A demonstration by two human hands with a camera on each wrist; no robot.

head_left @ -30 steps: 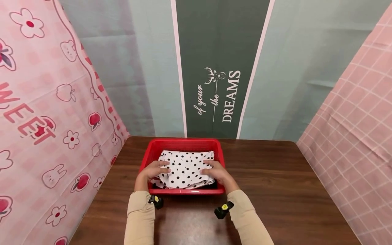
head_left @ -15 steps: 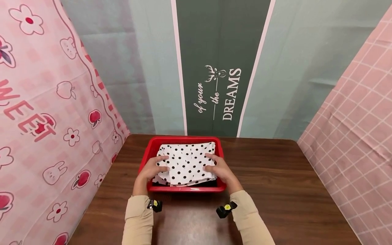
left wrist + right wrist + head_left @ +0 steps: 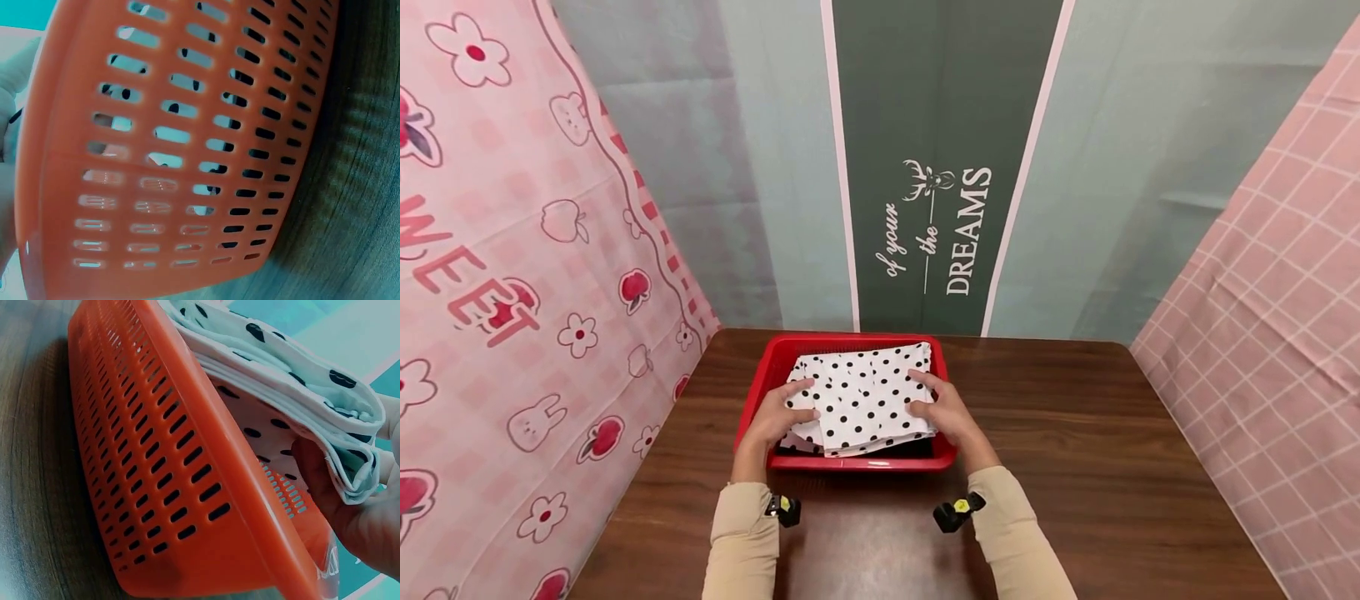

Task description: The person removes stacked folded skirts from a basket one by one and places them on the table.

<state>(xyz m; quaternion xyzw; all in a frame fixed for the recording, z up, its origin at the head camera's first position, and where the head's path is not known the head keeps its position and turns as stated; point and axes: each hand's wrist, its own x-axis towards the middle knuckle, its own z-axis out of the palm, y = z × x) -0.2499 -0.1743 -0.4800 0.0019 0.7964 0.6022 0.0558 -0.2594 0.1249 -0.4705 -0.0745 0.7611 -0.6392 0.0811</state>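
Note:
A folded white cloth with black dots (image 3: 865,396) lies across the inside of a red plastic basket (image 3: 859,464). My left hand (image 3: 772,417) grips its left side, thumb and a finger showing on top. My right hand (image 3: 951,414) grips the right side, which sits higher than the left. In the right wrist view the layered cloth (image 3: 281,375) rises above the rim of the perforated basket (image 3: 212,550), held at its end by the right hand (image 3: 375,531). In the left wrist view the basket wall (image 3: 62,187) hides most of the left hand.
The basket stands on a dark wooden table (image 3: 1060,450), near its back edge. A grey-green curtain with lettering (image 3: 940,167) hangs behind. Pink patterned cloth (image 3: 535,333) borders the left, and pink checked cloth (image 3: 1247,317) the right. A black camera is strapped to each wrist.
Both hands have lifted the dotted cloth somewhat and shifted it slightly right. Its right end has risen more, so the cloth now tilts. The basket stays in place.

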